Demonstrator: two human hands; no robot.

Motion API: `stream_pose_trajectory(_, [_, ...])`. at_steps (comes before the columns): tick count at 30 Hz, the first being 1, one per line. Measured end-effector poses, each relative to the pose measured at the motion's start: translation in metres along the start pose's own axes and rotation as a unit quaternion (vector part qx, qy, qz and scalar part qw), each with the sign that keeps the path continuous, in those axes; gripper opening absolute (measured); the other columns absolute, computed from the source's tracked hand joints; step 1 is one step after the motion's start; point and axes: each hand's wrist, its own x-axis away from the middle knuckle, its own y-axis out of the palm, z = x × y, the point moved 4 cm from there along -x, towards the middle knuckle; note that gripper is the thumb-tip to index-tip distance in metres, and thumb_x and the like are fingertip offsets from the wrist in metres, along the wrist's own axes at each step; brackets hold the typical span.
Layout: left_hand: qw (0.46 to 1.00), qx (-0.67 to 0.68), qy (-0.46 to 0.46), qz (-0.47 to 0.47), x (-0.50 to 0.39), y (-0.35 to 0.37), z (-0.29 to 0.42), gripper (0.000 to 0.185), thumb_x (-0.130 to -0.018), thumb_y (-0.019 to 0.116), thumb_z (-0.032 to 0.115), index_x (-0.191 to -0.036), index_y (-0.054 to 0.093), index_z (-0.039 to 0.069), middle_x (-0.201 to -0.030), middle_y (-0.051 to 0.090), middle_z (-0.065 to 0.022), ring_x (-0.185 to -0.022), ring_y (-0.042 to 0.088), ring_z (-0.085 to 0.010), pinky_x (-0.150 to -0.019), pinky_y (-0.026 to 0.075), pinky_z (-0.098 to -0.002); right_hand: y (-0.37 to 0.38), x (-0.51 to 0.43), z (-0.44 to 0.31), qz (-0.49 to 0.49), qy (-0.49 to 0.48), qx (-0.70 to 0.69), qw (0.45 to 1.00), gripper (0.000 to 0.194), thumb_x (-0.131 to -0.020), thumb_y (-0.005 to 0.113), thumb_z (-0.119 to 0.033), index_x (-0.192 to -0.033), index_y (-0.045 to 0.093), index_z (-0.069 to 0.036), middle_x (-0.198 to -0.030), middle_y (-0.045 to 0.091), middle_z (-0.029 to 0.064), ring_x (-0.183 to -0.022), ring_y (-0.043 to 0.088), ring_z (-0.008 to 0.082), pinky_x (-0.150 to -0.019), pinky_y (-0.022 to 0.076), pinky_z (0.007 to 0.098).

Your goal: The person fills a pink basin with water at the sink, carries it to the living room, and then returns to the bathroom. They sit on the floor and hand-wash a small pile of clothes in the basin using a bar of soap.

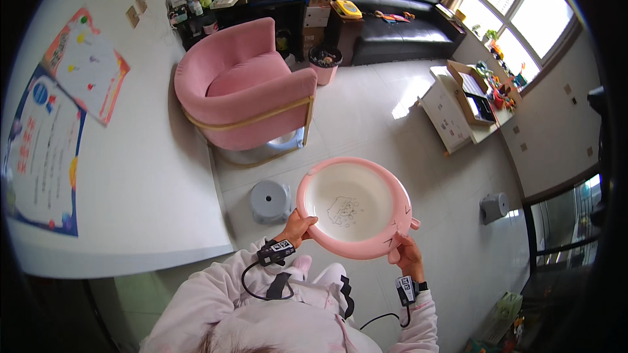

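Both my hands hold a round pink plastic washbasin (351, 250) in front of my body, above the tiled floor. Its inside is white, with a line drawing on the bottom. A simple animal face and two small ears mark the rim at the lower right. My left hand (297, 228) grips the rim at the lower left, thumb on top. At the lower right, my right hand (408, 254) grips the rim beside the ears. The undersides of the basin and most fingertips are hidden. Each wrist bears a black strapped-on device with a cable.
A grey stool (270, 201) stands left of the basin. Ahead are a pink armchair (235, 103), a waste bin (326, 66) and a black sofa (402, 34). A low white cabinet (446, 113) with a box stands right. Another small grey stool (493, 207) is farther right.
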Motion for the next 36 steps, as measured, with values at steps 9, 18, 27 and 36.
stream_pose_trajectory(9, [0.993, 0.052, 0.066, 0.077, 0.014, -0.062, -0.055, 0.077, -0.079, 0.063, 0.012, -0.138, 0.013, 0.007, -0.101, 0.053, -0.0133, -0.074, 0.062, -0.0245, -0.062, 0.053, -0.0349, -0.041, -0.042, 0.023, -0.065, -0.074, 0.033, 0.995, 0.026, -0.086, 0.058, -0.023, -0.101, 0.054, -0.002, -0.083, 0.059, 0.0019, -0.07, 0.055, 0.0087, -0.06, 0.0436, 0.0222])
stream_pose_trajectory(18, [0.959, 0.115, 0.185, 0.182, 0.098, -0.082, -0.193, 0.05, -0.085, 0.052, 0.009, -0.13, 0.029, 0.004, -0.104, 0.058, -0.0181, -0.076, 0.063, -0.0251, -0.064, 0.052, -0.0323, -0.114, -0.133, 0.071, -0.155, -0.061, 0.133, 0.977, 0.027, -0.083, 0.061, -0.016, -0.103, 0.053, 0.0, -0.087, 0.06, 0.0054, -0.07, 0.057, 0.0146, -0.06, 0.0453, 0.0267])
stream_pose_trajectory(27, [0.917, 0.092, 0.324, 0.215, 0.131, 0.02, -0.259, 0.044, -0.086, 0.05, 0.013, -0.127, 0.036, 0.004, -0.108, 0.057, -0.0207, -0.084, 0.062, -0.0238, -0.069, 0.05, -0.0313, -0.136, -0.235, 0.107, -0.184, -0.007, 0.105, 0.977, 0.029, -0.08, 0.062, -0.007, -0.107, 0.053, 0.001, -0.095, 0.061, 0.0095, -0.082, 0.059, 0.0196, -0.071, 0.0478, 0.0314])
stream_pose_trajectory(36, [0.896, 0.131, 0.355, 0.231, 0.103, 0.17, -0.373, 0.043, -0.086, 0.05, 0.009, -0.126, 0.036, 0.001, -0.109, 0.057, -0.0198, -0.089, 0.059, -0.0258, -0.076, 0.047, -0.0337, -0.168, -0.307, 0.167, -0.294, 0.017, 0.082, 0.952, 0.025, -0.071, 0.063, 0.003, -0.096, 0.061, 0.002, -0.089, 0.063, 0.0099, -0.078, 0.061, 0.0208, -0.071, 0.05, 0.033])
